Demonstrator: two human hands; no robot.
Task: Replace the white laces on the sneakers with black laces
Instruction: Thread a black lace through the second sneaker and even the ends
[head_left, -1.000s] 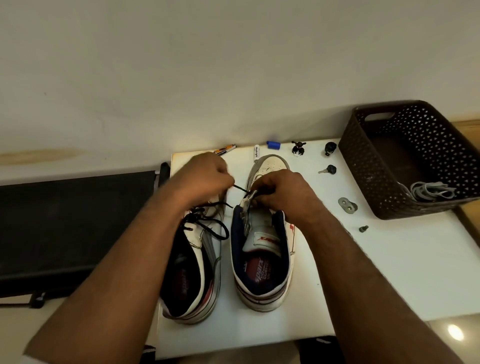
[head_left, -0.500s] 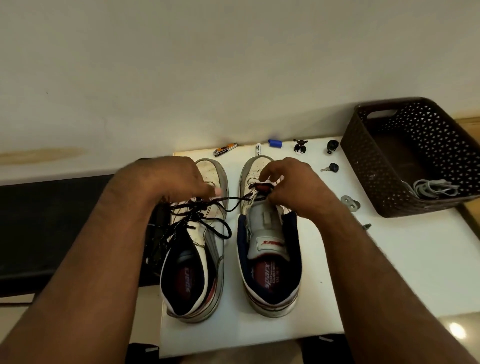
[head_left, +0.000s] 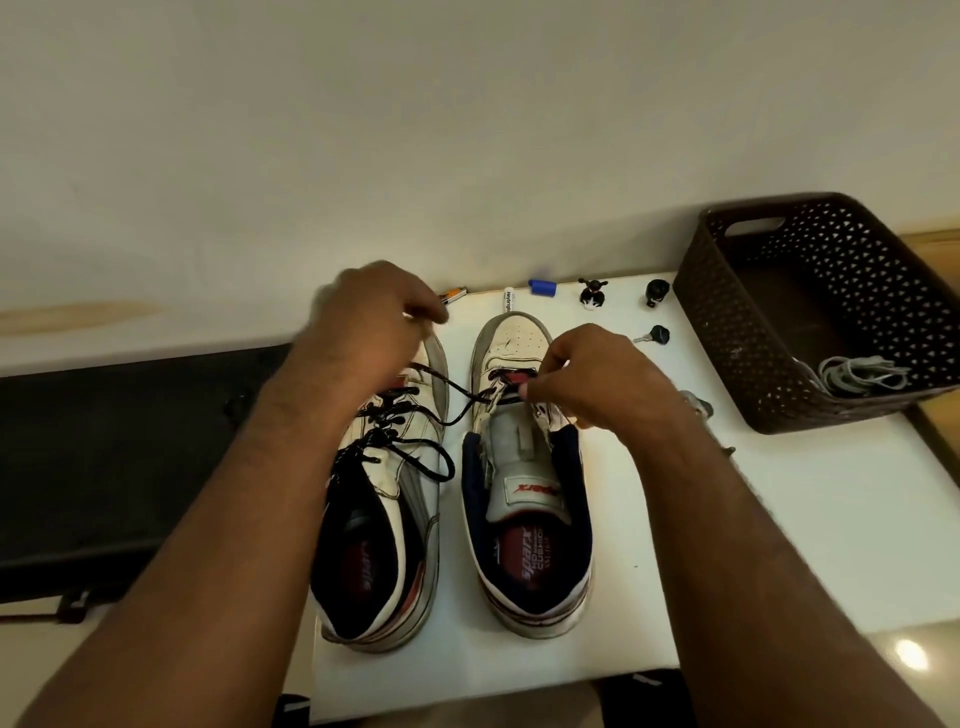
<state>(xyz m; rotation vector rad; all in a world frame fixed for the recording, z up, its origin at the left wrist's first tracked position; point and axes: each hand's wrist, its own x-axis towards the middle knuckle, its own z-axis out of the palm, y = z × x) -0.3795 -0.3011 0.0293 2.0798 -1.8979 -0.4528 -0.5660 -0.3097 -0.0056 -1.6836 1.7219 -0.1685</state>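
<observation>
Two white sneakers stand side by side on a small white table (head_left: 779, 545). The left sneaker (head_left: 400, 519) is laced with a black lace. The right sneaker (head_left: 524, 519) has a black lace (head_left: 462, 397) only through its lowest eyelets, and the strand runs left across the gap. My left hand (head_left: 369, 322) hovers over the left sneaker's toe with fingers curled, pinching that strand's end. My right hand (head_left: 597, 379) pinches the lace at the right sneaker's lower eyelets. White laces (head_left: 857, 371) lie in the brown basket (head_left: 727, 332).
Along the table's back edge lie a lighter (head_left: 453, 295), a white tube (head_left: 508, 300), a blue cap (head_left: 543, 287), a small figurine (head_left: 592, 293), a black knob (head_left: 657, 292) and a key (head_left: 653, 335). A black bench (head_left: 130, 441) stands left of the table.
My left hand moved up and right, drawing the black lace end away from the right sneaker. My right hand stayed at the eyelets.
</observation>
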